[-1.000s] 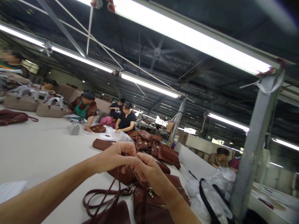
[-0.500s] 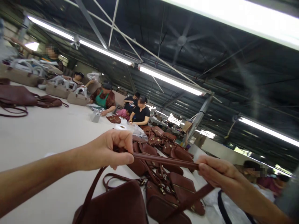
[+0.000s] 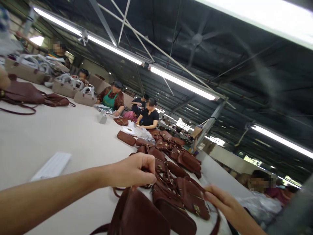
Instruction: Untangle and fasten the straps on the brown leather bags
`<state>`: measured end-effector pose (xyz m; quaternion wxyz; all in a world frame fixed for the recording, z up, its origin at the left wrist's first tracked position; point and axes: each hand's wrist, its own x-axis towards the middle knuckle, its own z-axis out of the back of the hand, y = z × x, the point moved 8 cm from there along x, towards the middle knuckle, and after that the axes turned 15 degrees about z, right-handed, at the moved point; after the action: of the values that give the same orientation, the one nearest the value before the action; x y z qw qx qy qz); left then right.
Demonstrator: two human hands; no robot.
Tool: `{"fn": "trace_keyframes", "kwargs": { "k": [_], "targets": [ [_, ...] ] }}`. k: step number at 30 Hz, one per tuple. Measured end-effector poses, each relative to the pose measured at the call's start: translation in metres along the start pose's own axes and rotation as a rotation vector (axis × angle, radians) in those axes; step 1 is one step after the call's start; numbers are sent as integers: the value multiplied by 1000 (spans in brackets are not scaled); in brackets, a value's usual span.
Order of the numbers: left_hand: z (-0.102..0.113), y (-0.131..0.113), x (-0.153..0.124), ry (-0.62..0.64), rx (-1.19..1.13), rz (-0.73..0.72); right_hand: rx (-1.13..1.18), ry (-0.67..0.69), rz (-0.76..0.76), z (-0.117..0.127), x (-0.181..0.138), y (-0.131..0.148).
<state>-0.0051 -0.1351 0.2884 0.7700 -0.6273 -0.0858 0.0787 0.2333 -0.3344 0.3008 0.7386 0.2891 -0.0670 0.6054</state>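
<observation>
Strap (image 3: 121,189) of the brown bag (image 3: 141,213) on the worktop (image 3: 61,137) sits clamped in my left hand (image 3: 133,171); my right hand (image 3: 220,200) pinches its far end.

the bags (image 3: 188,195) are made of smooth brown leather (slightly glossy, with metal clasps (image 3: 196,209)); the table (image 3: 61,130) is finished in matt white.

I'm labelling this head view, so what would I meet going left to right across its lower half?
white flat packet → left hand, closed on a dark strap → brown bag with gold clasp → right hand → seated person beyond the table edge.
</observation>
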Motion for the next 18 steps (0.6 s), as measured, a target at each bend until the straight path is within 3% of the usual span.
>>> {"fn": "trace_keyframes", "kwargs": {
  "k": [2, 5, 7, 11, 15, 18],
  "targets": [
    [-10, -17, 14, 1, -53, -58, 134, -7, 11, -22, 17, 47],
    [-15, -41, 25, 11, -121, -123, 694, 45, 47, -61, 39, 112],
    [-12, -51, 25, 17, -143, -137, 783, 116, 55, -75, 45, 139],
    [-5, -48, 15, 55, -168, -107, 386, 135, 187, -66, 52, 158],
    [-9, -26, 7, 73, -181, -71, -210, 138, 564, -50, 53, 182],
    [-12, -14, 5, 63, -214, -77, -591, 58, 862, -44, 44, 195]
  ]
}}
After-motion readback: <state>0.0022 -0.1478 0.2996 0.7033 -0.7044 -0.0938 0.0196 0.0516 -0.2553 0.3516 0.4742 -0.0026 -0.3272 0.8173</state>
